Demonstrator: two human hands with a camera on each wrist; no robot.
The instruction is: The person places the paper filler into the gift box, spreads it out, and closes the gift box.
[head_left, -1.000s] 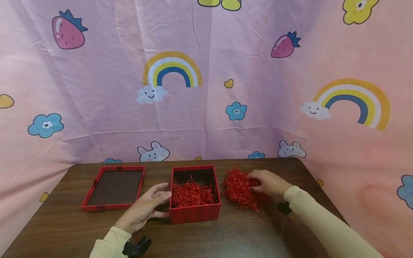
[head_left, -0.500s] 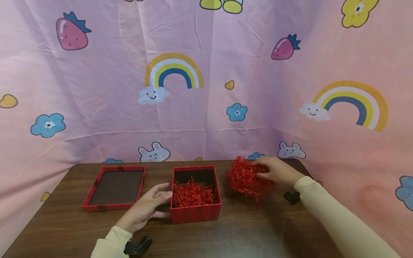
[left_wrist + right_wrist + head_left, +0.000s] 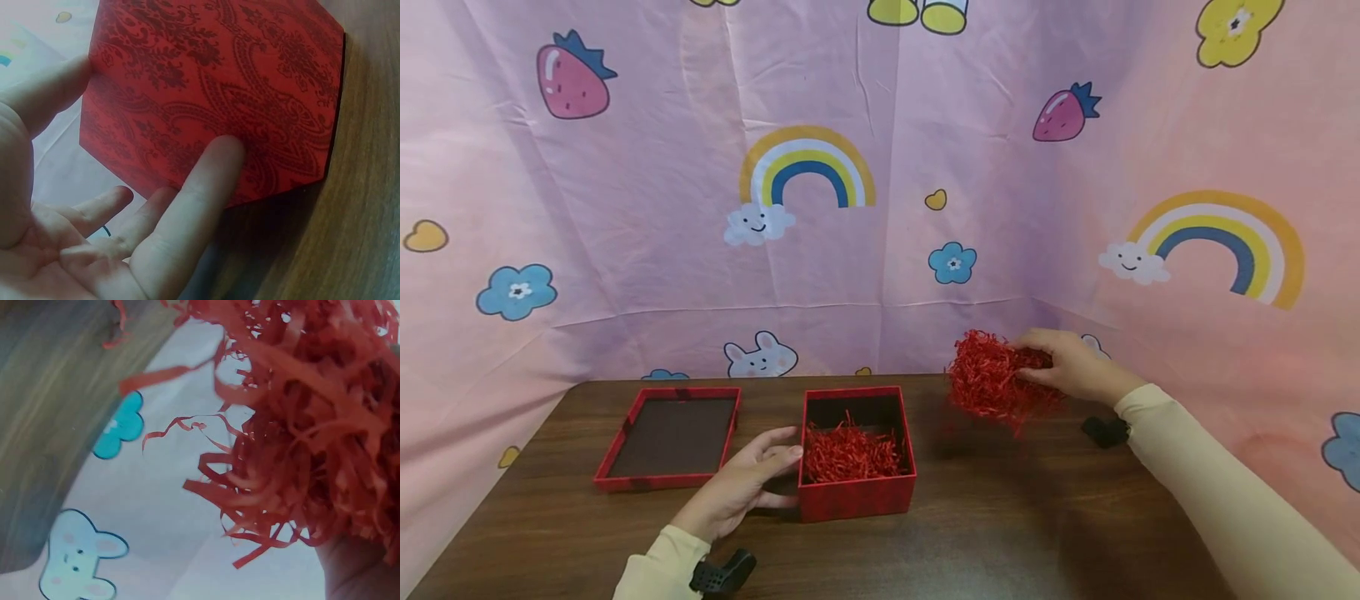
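In the head view, my right hand [image 3: 1071, 364] grips a fluffy bundle of red shredded paper [image 3: 988, 375] above the back right of the table. Loose strands dangle from it in the right wrist view, where the paper covers most of the fingers. My left hand [image 3: 741, 483] rests against the left side of an open red box [image 3: 856, 500], its fingers fairly straight. A dark paisley pattern shows on the box wall [image 3: 187, 106] in the left wrist view, with one fingertip against it. More red shredded paper [image 3: 853, 450] lies inside the box.
To the left, a red box lid [image 3: 662, 482] lies with its dark inside up, close to my left hand. The brown wooden table [image 3: 985, 550] ends at a printed pink cloth [image 3: 820, 267] hung behind and along the sides.
My right hand has lifted the shredded paper bundle off the table and carried it up and to the right. The left hand and the box stay in place.
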